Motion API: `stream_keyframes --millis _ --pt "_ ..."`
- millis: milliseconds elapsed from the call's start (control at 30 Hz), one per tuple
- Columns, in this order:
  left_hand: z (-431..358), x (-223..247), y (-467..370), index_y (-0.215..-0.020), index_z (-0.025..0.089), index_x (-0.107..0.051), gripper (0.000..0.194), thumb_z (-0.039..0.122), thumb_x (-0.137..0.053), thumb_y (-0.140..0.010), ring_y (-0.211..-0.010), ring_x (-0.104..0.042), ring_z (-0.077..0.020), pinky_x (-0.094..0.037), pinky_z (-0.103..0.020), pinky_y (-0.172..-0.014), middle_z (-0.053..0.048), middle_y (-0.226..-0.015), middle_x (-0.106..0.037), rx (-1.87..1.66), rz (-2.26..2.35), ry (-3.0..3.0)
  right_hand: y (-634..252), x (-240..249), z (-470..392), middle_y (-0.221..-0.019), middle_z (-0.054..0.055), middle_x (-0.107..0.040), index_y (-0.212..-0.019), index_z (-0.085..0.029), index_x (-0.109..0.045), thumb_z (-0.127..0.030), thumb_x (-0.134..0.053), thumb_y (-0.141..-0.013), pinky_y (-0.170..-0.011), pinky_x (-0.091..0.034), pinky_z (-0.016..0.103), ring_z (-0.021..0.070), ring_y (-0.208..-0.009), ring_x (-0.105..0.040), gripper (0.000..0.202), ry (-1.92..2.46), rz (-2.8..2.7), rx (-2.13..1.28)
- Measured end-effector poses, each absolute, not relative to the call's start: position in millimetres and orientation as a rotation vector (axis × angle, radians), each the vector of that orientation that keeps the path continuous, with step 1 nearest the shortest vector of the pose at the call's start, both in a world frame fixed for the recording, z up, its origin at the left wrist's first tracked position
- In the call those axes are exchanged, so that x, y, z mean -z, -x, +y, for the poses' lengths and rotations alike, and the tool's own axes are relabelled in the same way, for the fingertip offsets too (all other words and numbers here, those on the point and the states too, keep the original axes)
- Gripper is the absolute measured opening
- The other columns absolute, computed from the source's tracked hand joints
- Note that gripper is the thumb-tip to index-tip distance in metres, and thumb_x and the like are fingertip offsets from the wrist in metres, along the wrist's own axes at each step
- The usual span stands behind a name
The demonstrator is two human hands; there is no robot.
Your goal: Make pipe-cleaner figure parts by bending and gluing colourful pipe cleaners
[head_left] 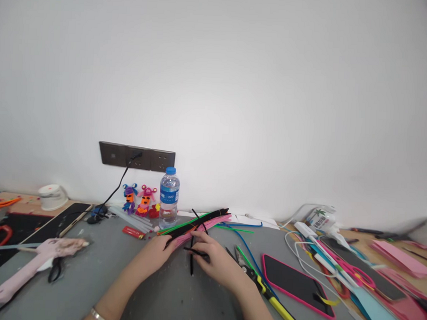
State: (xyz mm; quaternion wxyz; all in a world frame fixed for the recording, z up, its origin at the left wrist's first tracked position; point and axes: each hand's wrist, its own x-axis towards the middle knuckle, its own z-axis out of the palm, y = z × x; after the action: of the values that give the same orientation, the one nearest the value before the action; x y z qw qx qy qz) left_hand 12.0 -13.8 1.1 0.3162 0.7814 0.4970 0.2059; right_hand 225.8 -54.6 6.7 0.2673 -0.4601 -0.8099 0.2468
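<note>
My left hand (159, 249), with a bracelet on its wrist, is closed at the near end of a bundle of pink pipe cleaners (219, 221) and black pipe cleaners (216, 214). Exactly what its fingertips grip is hidden. To its right, my right hand (212, 256) has its fingers bent round a short black pipe cleaner (196, 251). Another black strip (191, 266) hangs down below its fingers on the grey mat (177, 296). Green pipe cleaners (186, 224) lie beside the bundle.
A water bottle (169, 198) and two small figures (145, 202) stand by the wall. A pink glue gun (32, 265) lies at the left. Yellow-black pliers (280, 309), a pink-edged tablet (296, 286), white cables, papers and pink scissors (365, 278) lie at the right.
</note>
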Motion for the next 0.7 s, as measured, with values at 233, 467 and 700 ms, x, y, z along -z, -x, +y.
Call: stream_keyframes --millis 233,467,700 --pt "-8.1 -5.7 -7.2 -0.066 0.018 -0.065 0.049 0.048 -0.036 -0.091 -0.066 -0.060 -0.0221 -0.041 -0.027 -0.062 -0.003 -0.063 -0.067 -0.605 1.289 -2.076 -227.6 -6.8 -53.1 -0.136 0.010 -0.053 -0.095 -0.020 -0.070 -0.011 -0.051 -0.086 -0.103 -0.043 0.035 0.0239 -0.122 -0.054 0.024 1.237 -2.196 -0.643" --pt "-9.0 -11.1 -9.3 -0.059 0.019 -0.057 0.046 0.044 -0.036 -0.090 -0.062 -0.058 -0.0213 -0.037 -0.028 -0.061 -0.003 -0.060 -0.063 -0.633 1.331 -2.131 -227.3 -9.9 -54.0 -0.141 0.009 -0.050 -0.113 -0.023 -0.067 -0.010 -0.053 -0.084 -0.107 -0.037 0.044 0.0259 -0.129 -0.046 0.035 1.260 -2.219 -0.485" --pt "-16.8 -14.5 -15.7 -0.070 0.018 -0.061 0.035 0.037 -0.042 -0.092 -0.070 -0.061 -0.0213 -0.038 -0.027 -0.062 -0.004 -0.072 -0.066 -0.625 1.389 -2.348 -215.0 -26.7 -64.7 -0.141 0.008 -0.051 -0.119 -0.027 -0.064 -0.022 -0.058 -0.088 -0.107 -0.032 0.049 0.0281 -0.127 -0.044 0.032 1.230 -2.306 -0.451"
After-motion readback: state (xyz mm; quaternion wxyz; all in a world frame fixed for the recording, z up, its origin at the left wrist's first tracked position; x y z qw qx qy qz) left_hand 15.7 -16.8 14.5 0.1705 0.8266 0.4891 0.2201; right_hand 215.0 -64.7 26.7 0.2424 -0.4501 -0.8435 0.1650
